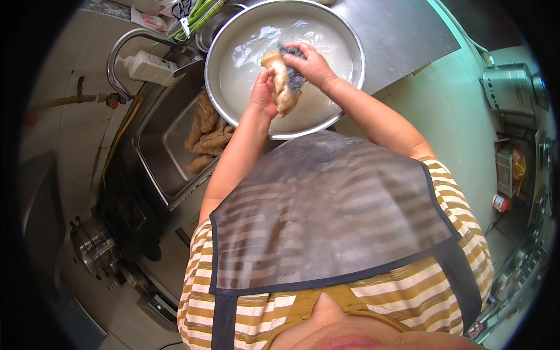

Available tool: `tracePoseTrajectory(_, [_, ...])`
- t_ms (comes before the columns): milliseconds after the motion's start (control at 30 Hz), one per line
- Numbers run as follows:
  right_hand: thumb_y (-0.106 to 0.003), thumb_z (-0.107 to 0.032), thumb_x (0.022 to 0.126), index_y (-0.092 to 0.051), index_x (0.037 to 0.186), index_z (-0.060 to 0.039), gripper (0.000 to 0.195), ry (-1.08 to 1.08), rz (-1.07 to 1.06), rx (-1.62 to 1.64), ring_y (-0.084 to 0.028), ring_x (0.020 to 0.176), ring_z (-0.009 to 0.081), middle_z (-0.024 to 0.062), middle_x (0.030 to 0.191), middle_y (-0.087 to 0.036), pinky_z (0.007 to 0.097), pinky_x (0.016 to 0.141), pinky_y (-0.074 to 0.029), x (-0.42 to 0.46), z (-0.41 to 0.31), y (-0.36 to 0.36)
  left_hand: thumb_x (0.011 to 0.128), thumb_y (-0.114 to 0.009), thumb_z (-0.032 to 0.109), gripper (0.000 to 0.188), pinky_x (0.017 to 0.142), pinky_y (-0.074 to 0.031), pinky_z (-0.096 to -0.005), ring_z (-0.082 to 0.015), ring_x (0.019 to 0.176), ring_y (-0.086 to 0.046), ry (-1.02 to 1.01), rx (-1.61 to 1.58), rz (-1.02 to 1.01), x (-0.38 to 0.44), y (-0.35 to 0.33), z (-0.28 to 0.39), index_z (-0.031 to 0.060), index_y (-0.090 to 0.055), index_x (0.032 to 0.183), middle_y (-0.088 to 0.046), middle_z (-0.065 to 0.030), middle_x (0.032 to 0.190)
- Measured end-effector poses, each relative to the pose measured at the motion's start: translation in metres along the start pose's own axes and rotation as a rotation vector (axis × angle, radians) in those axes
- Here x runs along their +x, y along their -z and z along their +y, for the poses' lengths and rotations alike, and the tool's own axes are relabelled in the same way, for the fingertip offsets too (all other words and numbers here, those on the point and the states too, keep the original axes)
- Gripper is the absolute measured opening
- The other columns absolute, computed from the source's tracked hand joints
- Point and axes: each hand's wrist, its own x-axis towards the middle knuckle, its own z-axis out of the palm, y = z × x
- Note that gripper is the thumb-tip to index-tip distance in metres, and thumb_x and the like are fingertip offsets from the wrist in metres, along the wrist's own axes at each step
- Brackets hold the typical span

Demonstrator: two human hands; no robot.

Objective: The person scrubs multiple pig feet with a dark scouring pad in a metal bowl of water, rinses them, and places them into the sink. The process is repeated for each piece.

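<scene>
A large metal basin (359,65) of cloudy water (240,85) stands before me. Over the water, my left hand (264,96) holds a pale tan piece of meat (286,103) that looks like a pig's trotter, gripping it from the left side. My right hand (311,65) presses a dark grey scouring pad (295,79) against the meat's right side. Several similar pieces of meat (210,141) lie in the stainless steel sink (159,146), to the left of the basin. My left forearm partly covers the sink's near right side.
A curved metal faucet (113,65) rises beside the sink, with a white pump bottle (153,68) near it. Kitchen scissors (184,22), green stalks (201,17) and a metal bowl (218,22) sit behind. A steel countertop (402,39) extends right of the basin.
</scene>
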Motion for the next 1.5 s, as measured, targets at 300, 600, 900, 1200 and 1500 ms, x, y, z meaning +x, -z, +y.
tracePoseTrajectory(300, [-0.065,-0.018,0.073,-0.064,0.097,-0.0106,0.024,0.57,-0.148,-0.489,-0.055,0.096,0.0334,0.0129,0.095,-0.058,0.0433,0.091,-0.045,-0.038,-0.012,-0.014,0.092,-0.056,0.046,0.048,0.077,-0.058,-0.0437,-0.0294,0.092,-0.067,-0.151,0.079,0.331,0.001,0.004,-0.014,0.0053,-0.057,0.118,-0.066,-0.0145,0.105])
tracePoseTrajectory(600, [-0.063,-0.022,0.077,-0.068,0.101,-0.0126,0.026,0.151,-0.053,-0.804,-0.055,0.107,0.0369,0.016,0.116,-0.059,0.0435,0.097,-0.045,0.034,0.042,0.003,0.085,-0.06,0.046,0.056,0.086,-0.055,-0.0431,-0.0284,0.094,-0.066,-0.088,0.072,0.22,0.001,0.009,-0.003,0.0066,-0.053,0.124,-0.066,-0.014,0.106])
tracePoseTrajectory(900, [-0.066,-0.016,0.075,-0.063,0.119,-0.0089,0.044,-0.357,-0.218,-0.214,-0.063,0.098,0.0265,0.0143,0.112,-0.063,0.0337,0.09,-0.05,0.022,0.034,0.018,0.088,-0.056,0.042,0.055,0.096,-0.05,-0.0459,-0.032,0.106,-0.062,-0.113,-0.043,0.388,0.01,0.023,-0.001,0.0032,-0.05,0.128,-0.062,-0.0165,0.118])
tracePoseTrajectory(1200, [-0.067,-0.019,0.074,-0.064,0.107,-0.0147,0.034,0.661,-0.243,-0.49,-0.056,0.104,0.0317,0.0112,0.105,-0.06,0.0402,0.088,-0.05,-0.054,-0.027,-0.018,0.097,-0.037,0.056,0.059,0.096,-0.048,-0.0473,-0.0331,0.109,-0.059,-0.13,-0.063,0.283,0.005,0.01,-0.007,0.0067,-0.053,0.126,-0.061,-0.017,0.119])
tracePoseTrajectory(1500, [-0.063,-0.031,0.077,-0.07,0.099,-0.0131,0.028,0.164,-0.103,-0.656,-0.061,0.1,0.0366,0.0162,0.107,-0.063,0.0447,0.086,-0.052,0.036,-0.02,-0.038,0.101,-0.038,0.045,0.046,0.065,-0.058,-0.0434,-0.0287,0.076,-0.067,-0.084,0.094,0.124,0.008,0.017,-0.011,0.0056,-0.056,0.114,-0.066,-0.0153,0.09])
